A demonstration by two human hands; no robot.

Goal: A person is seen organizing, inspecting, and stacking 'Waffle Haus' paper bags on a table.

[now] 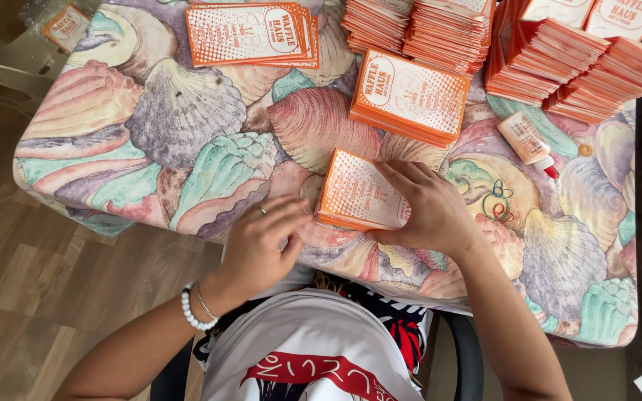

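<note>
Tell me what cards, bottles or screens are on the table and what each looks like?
Small card stack: under the right hand, flat, orange and white.
Second stack: table middle, orange-edged rectangle.
Third stack: far side, fanned.
Big piles: far right, orange.
Glue bottle: lying down, pale, red tip.
Left hand: beside the small stack.

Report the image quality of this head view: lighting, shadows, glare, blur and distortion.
Head view: soft, even daylight, no hard glare; faint shadows under the left hand and right hand on the card stack; centre sharp, with slight softness at the glue bottle; wide-angle bowing along the shell tablecloth edges; right margin brighter, nearly washed out.
</note>
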